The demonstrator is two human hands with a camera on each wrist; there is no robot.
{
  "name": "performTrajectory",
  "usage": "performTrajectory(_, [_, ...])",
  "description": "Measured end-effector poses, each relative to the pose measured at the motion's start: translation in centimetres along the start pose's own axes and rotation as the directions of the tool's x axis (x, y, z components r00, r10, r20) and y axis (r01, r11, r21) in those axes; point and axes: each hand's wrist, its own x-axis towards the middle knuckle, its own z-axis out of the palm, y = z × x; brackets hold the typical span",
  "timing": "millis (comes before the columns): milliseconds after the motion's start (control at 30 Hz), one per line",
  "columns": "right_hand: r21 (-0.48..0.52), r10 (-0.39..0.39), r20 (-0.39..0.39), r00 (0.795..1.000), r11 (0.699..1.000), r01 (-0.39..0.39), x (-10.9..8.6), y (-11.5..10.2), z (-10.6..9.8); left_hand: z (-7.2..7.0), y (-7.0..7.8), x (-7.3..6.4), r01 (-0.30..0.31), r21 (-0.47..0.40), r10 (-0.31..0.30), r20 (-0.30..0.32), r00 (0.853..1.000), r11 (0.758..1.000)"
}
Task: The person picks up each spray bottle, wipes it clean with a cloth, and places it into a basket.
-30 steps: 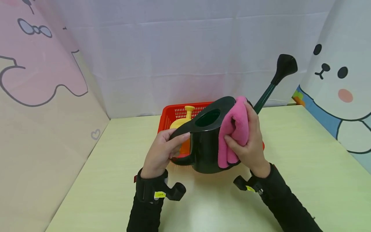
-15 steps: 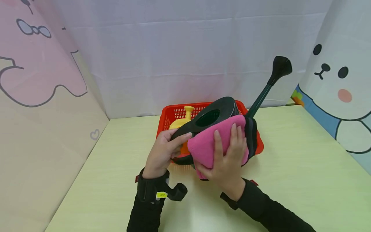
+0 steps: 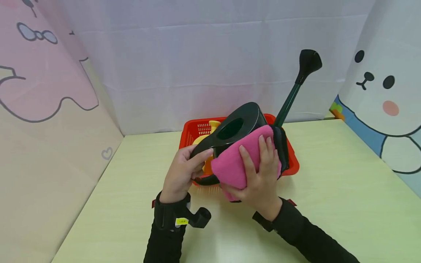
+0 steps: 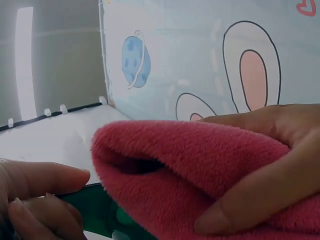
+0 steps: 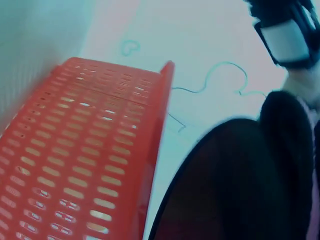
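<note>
A dark green watering can (image 3: 237,123) is held tilted above the table, its long spout and rose (image 3: 307,61) pointing up and to the right. My left hand (image 3: 190,166) grips the can's handle at its left side. My right hand (image 3: 260,168) holds a folded pink cloth (image 3: 231,166) against the near side of the can, fingers spread over it. In the left wrist view the cloth (image 4: 175,165) sits pinched between the right hand's fingers and thumb (image 4: 270,185), with the green can (image 4: 102,212) below. The right wrist view shows the can's dark body (image 5: 225,190) close up.
A red plastic basket (image 3: 291,166) stands right behind the can, also in the right wrist view (image 5: 75,150). A yellow bottle-like thing (image 3: 214,126) lies in it. The pale green table (image 3: 338,182) is fenced by cloth walls with cartoon prints on the left, back and right.
My right hand slid the pink cloth from the can's right side round to its near side. The can tipped further, and its spout rose and swung left.
</note>
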Motion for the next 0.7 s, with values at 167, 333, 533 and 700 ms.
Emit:
performTrajectory(167, [0.098,0.096,0.025,0.995,0.99,-0.098,0.9,1.4,-0.8,-0.5,0.2,-0.3,-0.014,0.0,0.014,-0.003,1.0,1.0])
performTrajectory(333, [0.253,0.206,0.117,0.971,0.94,-0.23,1.7,2.8,-1.6,-0.9,0.2,-0.4,-0.047,-0.008,0.048,0.049,0.998,0.999])
performTrajectory(533, [0.463,0.247,0.216,0.945,0.826,-0.322,2.4,4.7,-1.9,-1.4,0.2,-0.6,-0.057,-0.019,0.059,0.072,0.996,0.998])
performTrajectory(700, [0.506,0.232,0.222,0.947,0.803,-0.315,2.3,5.1,-1.5,-1.4,0.2,-0.6,-0.052,-0.02,0.054,0.07,0.996,0.998])
